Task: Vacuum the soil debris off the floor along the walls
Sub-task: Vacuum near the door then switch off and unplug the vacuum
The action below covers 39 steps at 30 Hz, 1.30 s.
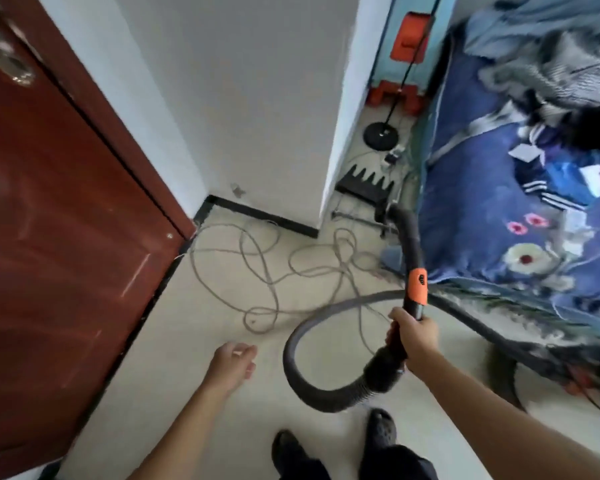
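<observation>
Even, soft daylight, moderately bright; faint sheen on door [59, 237]; motion blur smears bedding [520, 174] at right; wide-angle bending at edges; shadows weak.

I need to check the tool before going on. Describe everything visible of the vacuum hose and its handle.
The vacuum hose is dark grey and ribbed, curling in a loop above the floor. It joins a black curved handle with an orange band, pointing toward the gap beside the bed. The right hand grips the handle just below the orange part. The nozzle end is hidden.

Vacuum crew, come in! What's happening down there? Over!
Right hand gripping vacuum handle. Left hand free, open. Loose cable tangled across floor ahead.
</observation>
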Available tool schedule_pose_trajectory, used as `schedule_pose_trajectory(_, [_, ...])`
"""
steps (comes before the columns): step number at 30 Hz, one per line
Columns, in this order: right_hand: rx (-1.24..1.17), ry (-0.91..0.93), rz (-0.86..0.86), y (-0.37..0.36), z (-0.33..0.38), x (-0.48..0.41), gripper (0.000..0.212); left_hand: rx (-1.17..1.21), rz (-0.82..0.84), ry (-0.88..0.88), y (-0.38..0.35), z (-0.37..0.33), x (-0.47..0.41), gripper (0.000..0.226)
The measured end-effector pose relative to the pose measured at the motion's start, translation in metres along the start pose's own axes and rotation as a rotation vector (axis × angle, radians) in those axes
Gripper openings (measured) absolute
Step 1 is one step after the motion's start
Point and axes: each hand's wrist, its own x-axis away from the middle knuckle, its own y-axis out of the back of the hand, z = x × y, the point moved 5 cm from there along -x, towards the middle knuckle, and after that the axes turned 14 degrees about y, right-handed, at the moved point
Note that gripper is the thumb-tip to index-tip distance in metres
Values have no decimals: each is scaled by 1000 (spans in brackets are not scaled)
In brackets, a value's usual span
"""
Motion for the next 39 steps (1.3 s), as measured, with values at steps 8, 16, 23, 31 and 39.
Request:
schedule_pose_trajectory(8, [-574,-185,-433,230,-5,-6,12,-731,221,-296,-233,-52,78,19])
schedule_pose_trajectory(16, [-937,-196,-634,406,-25,-7,17,-1081,462,-417,-431,-37,179,37])
schedule_pose_trajectory(23, [-1169,-178,-782,505,-28,-23,24,-1093,658,-530,-549,-64,223,56])
schedule_pose_trajectory(31, [-1136,-144,-872,580,3,-60,25,-1306,832,-591,-659,-99,284,74])
schedule_pose_trajectory(39, [-1038,-191,-764,647,13,-120,25,-1466,919,-842,-754,-131,317,26])
